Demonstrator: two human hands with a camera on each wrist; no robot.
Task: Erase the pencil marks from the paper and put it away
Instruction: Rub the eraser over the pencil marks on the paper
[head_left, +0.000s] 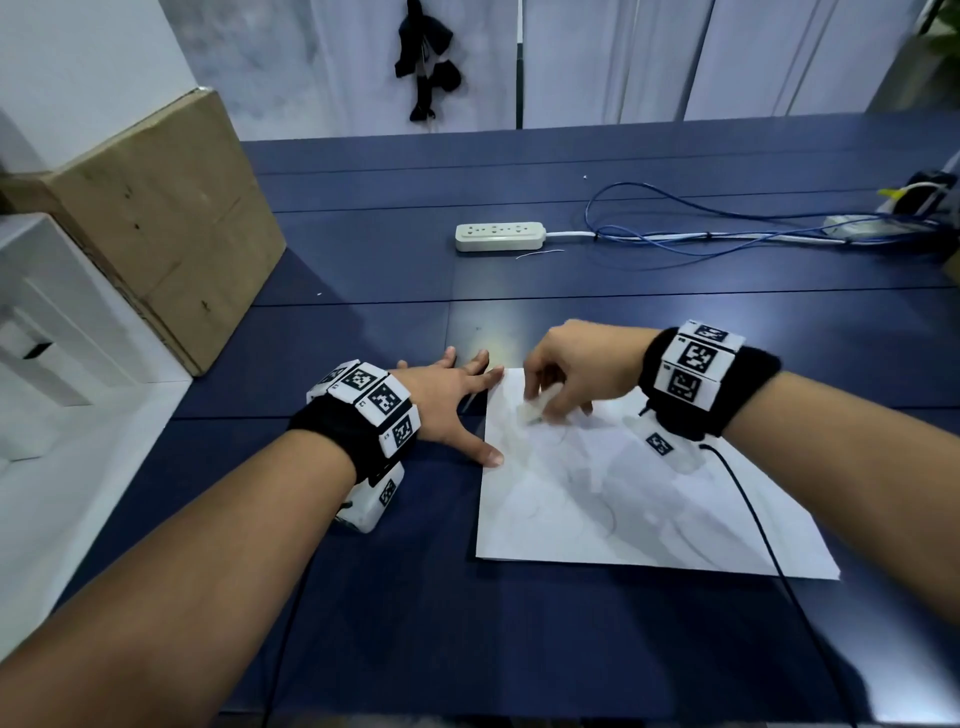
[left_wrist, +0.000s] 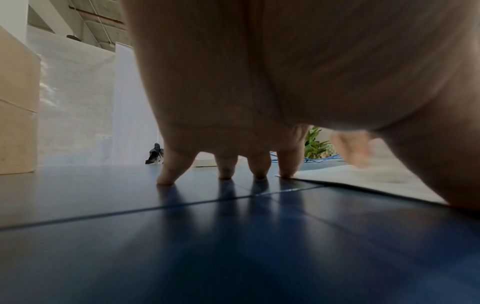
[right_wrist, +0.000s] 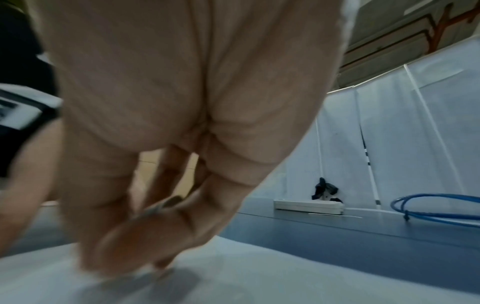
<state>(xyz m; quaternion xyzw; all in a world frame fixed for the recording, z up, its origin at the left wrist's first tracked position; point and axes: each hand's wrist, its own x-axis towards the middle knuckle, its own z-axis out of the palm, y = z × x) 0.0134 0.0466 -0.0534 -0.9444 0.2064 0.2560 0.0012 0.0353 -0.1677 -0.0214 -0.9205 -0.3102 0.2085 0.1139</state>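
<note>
A white sheet of paper (head_left: 623, 493) with faint pencil curves lies flat on the dark blue table (head_left: 363, 332). My left hand (head_left: 457, 400) is spread out, its thumb and forefinger pressing the sheet's left edge; in the left wrist view the fingertips (left_wrist: 285, 173) stand on the table and on the paper's corner (left_wrist: 363, 181). My right hand (head_left: 550, 402) hovers over the sheet's upper left part, pinching a small pale eraser (head_left: 535, 410) against the paper. The right wrist view is blurred: there the right hand (right_wrist: 145, 236) holds the eraser (right_wrist: 163, 203) down on the paper (right_wrist: 259, 277).
A cardboard box (head_left: 171, 234) leans at the left, beside a white unit (head_left: 47, 312). A power strip (head_left: 500, 236) and looped blue cables (head_left: 727, 228) lie farther back. A black wrist cable (head_left: 753, 509) crosses the sheet's right side.
</note>
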